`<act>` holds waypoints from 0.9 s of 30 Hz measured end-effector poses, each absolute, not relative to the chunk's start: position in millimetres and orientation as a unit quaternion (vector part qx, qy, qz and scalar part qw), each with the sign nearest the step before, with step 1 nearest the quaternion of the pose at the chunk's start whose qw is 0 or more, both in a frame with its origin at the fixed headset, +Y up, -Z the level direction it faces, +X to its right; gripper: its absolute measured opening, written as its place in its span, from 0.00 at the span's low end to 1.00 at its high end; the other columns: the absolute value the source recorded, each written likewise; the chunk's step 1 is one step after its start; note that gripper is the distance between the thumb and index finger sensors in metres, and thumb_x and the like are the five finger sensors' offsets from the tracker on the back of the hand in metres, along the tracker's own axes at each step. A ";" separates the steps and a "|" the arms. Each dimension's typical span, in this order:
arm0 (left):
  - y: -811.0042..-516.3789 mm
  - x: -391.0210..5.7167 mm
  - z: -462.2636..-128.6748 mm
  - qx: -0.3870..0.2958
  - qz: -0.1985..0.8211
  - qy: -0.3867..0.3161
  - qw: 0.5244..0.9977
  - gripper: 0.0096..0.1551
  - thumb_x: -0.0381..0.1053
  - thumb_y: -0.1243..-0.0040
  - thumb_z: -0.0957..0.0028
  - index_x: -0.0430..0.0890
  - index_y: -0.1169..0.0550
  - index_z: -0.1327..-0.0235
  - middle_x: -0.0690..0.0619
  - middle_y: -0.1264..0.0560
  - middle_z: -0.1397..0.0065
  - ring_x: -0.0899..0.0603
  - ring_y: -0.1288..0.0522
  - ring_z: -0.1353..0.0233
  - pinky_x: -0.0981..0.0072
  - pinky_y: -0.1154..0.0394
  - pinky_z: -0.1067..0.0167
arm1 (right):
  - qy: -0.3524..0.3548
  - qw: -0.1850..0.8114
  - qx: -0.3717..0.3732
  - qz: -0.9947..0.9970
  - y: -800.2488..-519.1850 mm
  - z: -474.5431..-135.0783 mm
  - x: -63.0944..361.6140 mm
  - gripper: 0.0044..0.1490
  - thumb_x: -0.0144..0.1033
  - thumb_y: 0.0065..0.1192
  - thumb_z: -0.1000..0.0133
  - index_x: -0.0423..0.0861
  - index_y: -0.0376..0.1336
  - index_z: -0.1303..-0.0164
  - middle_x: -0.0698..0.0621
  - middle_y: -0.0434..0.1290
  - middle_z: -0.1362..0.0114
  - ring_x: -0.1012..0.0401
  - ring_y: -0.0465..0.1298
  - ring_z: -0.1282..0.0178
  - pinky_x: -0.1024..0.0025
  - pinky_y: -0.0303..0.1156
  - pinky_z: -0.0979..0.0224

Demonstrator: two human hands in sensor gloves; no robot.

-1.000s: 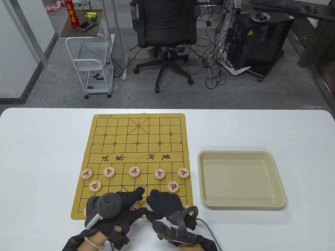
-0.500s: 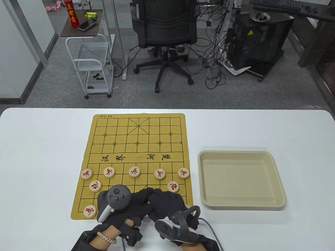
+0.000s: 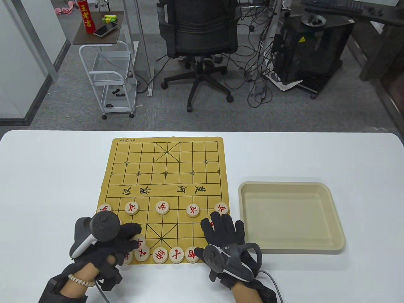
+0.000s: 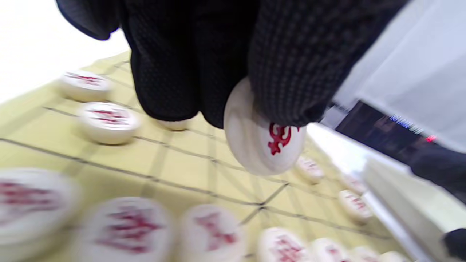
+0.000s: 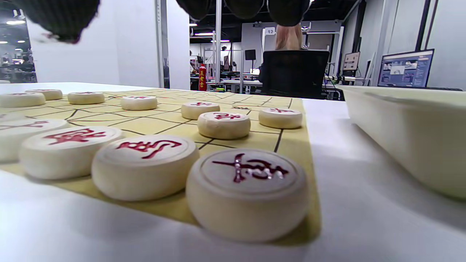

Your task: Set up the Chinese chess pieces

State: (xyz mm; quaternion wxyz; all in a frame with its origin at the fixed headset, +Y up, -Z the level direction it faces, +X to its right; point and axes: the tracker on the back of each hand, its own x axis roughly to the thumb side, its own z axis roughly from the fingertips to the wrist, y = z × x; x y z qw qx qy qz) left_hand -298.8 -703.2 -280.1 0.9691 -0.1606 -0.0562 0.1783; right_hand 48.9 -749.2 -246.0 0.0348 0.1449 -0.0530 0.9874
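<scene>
You were in the middle of filling the near row of the board [image 3: 164,176], the yellow mat that lies on the white tabletop [image 3: 47,189] toward its near edge. Your left hand [image 3: 109,241] was over the near left corner of the board, and in the left wrist view its fingers [image 4: 287,62] pinched one piece [image 4: 264,143] by its rim, tilted and lifted off the board. This held piece carried a red character that I could not read.

Your right hand [image 3: 225,235] lay over the near right corner of the board with the fingers spread flat and released; I saw nothing between them. The right wrist view showed the corner piece [image 5: 247,191] just below that hand, resting on the board and not touched.

I judged the step to be the placing of the left side of the back row. The middle pieces [image 3: 169,255] already stood side by side along the near edge, and the soldiers [image 3: 162,207] stood in their row nearer the river. The beige tray [image 3: 334,214], right of the board, showed no pieces inside.

The next move, as I judged it, called for you to lower the held piece flat on its line crossing, without pushing the neighbours close beside it.
</scene>
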 end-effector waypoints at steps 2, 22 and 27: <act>-703.2 -318.3 -279.8 -0.181 0.145 -0.032 0.972 0.33 0.49 0.23 0.63 0.52 0.19 0.40 0.48 0.14 0.40 0.36 0.14 0.40 0.27 0.37 0.31 | -0.052 0.038 0.141 0.988 -749.4 -247.2 50.0 0.56 0.68 0.64 0.48 0.55 0.50 0.12 0.44 0.50 0.08 0.39 0.56 0.09 0.27 0.51 0.17; -759.1 -384.7 -289.5 -0.266 0.063 0.069 0.959 0.32 0.47 0.25 0.62 0.54 0.20 0.40 0.49 0.15 0.37 0.37 0.16 0.37 0.28 0.37 0.31 | -0.044 0.027 0.134 0.990 -747.3 -247.5 51.4 0.55 0.66 0.67 0.48 0.55 0.52 0.13 0.44 0.52 0.09 0.40 0.58 0.10 0.27 0.52 0.17; -764.4 -378.1 -290.6 -0.248 0.037 0.070 0.965 0.33 0.47 0.25 0.62 0.54 0.20 0.38 0.48 0.16 0.34 0.36 0.17 0.35 0.28 0.38 0.30 | -0.046 0.028 0.133 0.990 -747.4 -247.6 51.9 0.55 0.66 0.67 0.48 0.55 0.52 0.14 0.44 0.52 0.09 0.40 0.58 0.10 0.27 0.52 0.17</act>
